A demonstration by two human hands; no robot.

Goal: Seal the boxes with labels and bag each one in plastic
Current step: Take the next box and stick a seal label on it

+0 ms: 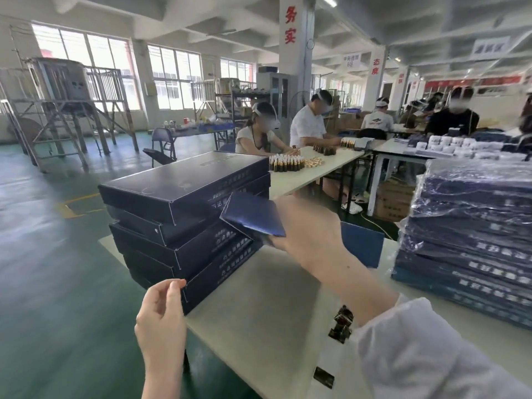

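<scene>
A stack of several dark blue flat boxes (184, 214) stands at the left end of the white table (259, 312). My right hand (308, 228) reaches to the stack's near end and holds an open end flap (253, 216) of one of the middle boxes; its fingertips are hidden behind the flap. My left hand (161, 315) hovers at the lowest box's near corner, thumb and forefinger pinched, with nothing visible between them. A backing strip with dark labels (341, 323) lies on the table under my right sleeve. Bagged boxes (466, 240) are piled at the right.
A blue upright panel (362, 243) stands behind my right wrist. The table's left edge drops to the green floor (57, 269). Beyond, people sit at tables (316, 165) with rows of small bottles. Cardboard cartons (394, 200) sit under the far table.
</scene>
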